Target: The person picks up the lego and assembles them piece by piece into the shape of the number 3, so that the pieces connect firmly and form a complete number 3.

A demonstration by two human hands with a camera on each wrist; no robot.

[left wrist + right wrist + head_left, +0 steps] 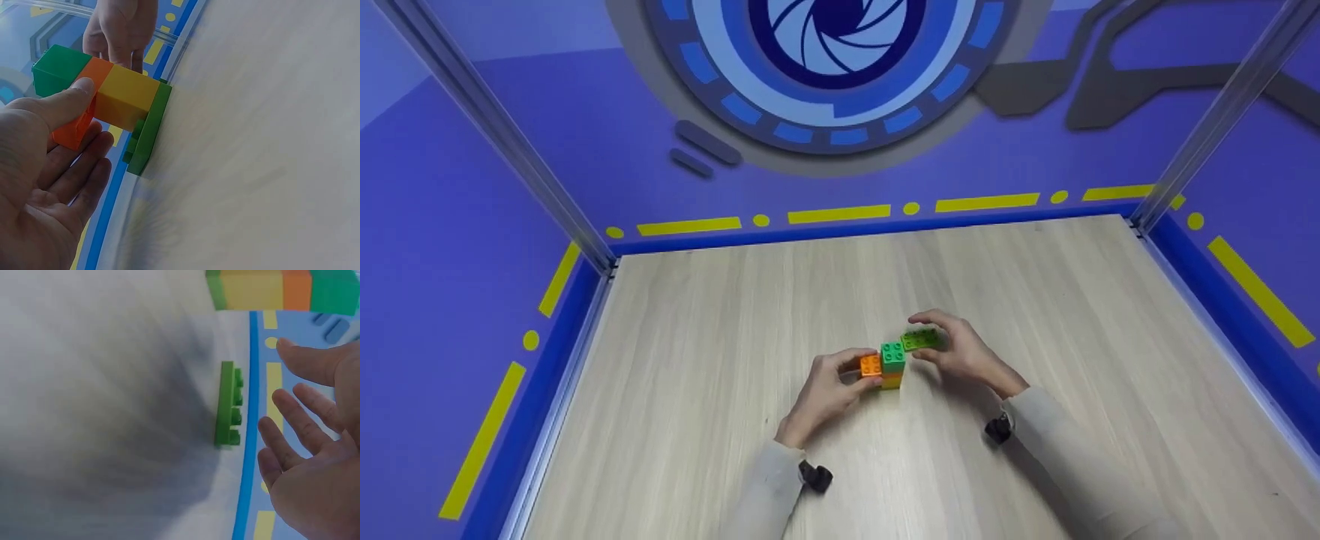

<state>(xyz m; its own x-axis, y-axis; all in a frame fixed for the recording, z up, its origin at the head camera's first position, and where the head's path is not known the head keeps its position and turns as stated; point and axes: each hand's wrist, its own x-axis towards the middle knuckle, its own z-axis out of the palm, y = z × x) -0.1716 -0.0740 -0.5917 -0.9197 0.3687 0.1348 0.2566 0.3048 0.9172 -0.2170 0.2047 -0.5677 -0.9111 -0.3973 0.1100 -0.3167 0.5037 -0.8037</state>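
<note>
A small upright stack of toy building bricks stands on the table: a dark green flat base (151,135), a yellow brick (126,97), an orange brick (871,365) jutting out to the left, and a teal-green brick (893,356) on top. My left hand (829,386) pinches the orange brick, thumb on its near side and forefinger on its far side. To the right of the stack, a light green flat brick (226,405) lies studs up on the table. My right hand (962,354) is around this flat brick, thumb and fingers spread; the right wrist view shows a gap between them.
The pale wooden table (720,322) extends around both hands. Behind it rises a blue-purple printed wall (840,184) with yellow dashes, and metal posts (502,135) stand at the far corners. Each wrist carries a small black camera (816,476).
</note>
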